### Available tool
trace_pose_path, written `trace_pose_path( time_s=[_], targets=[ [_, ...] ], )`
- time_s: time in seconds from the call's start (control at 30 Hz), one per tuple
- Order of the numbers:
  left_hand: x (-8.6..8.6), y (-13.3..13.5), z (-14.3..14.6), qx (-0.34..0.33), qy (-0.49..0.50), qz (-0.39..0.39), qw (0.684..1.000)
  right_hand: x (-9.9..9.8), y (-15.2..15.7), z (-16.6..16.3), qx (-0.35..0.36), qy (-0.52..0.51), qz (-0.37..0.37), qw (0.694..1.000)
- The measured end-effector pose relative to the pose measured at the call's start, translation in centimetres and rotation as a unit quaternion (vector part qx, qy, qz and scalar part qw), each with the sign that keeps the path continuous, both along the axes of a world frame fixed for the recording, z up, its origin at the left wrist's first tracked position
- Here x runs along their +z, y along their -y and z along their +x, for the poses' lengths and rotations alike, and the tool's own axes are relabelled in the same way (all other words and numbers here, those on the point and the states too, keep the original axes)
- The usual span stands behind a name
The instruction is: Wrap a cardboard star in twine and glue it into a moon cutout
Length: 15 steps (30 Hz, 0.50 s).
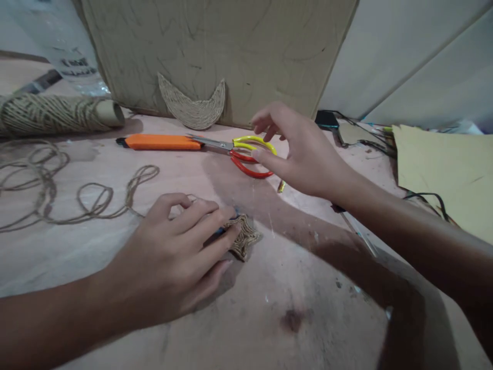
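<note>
My left hand [185, 252] lies over a small star covered in coiled twine [246, 236], its fingers holding the star against the tabletop. Part of the star is hidden, and a bit of blue shows between the fingers. Loose twine [96, 210] runs from the left up to this hand. Above the red and yellow handles of a pair of scissors [250, 172], my right hand [292, 149] hovers with curved fingers apart and nothing visible in them. The scissors' blades rest by an orange utility knife [164, 142].
A twine-wound tube [57, 114] and a clear plastic bottle [73, 51] stand at the left. A twine crescent [194, 105] leans on a cardboard sheet [239, 46] at the back. Dark cables [431, 195] and yellow card [442, 169] lie right.
</note>
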<state>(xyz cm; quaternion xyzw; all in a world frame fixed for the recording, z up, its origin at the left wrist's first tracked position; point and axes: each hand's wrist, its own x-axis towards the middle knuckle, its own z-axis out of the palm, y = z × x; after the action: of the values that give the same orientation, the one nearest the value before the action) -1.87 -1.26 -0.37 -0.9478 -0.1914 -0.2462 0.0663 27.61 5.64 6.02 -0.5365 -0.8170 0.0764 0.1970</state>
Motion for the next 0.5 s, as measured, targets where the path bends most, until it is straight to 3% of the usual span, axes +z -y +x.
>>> trace_pose_path(
  time_s=[0.17, 0.3, 0.4, 0.5],
  targets=[
    [0.5, -0.1, 0.4, -0.039, -0.058, 0.055, 0.996, -2.2, 3.9, 1.7, 0.046, -0.017, 0.047, 0.998],
    [1.0, -0.5, 1.0, -0.066, -0.075, 0.038, 0.994, -2.9, 6.3, 3.7, 0.05, 0.024, 0.068, 0.996],
    [0.7, -1.0, 0.9, -0.066, -0.057, 0.013, 0.996, -1.8, 5.8, 5.8, 0.007, 0.088, 0.08, 0.993],
    [0.4, -1.0, 0.7, -0.05, -0.032, -0.001, 0.998, 0.0, 3.1, 9.2, -0.108, 0.168, 0.058, 0.978]
  ],
)
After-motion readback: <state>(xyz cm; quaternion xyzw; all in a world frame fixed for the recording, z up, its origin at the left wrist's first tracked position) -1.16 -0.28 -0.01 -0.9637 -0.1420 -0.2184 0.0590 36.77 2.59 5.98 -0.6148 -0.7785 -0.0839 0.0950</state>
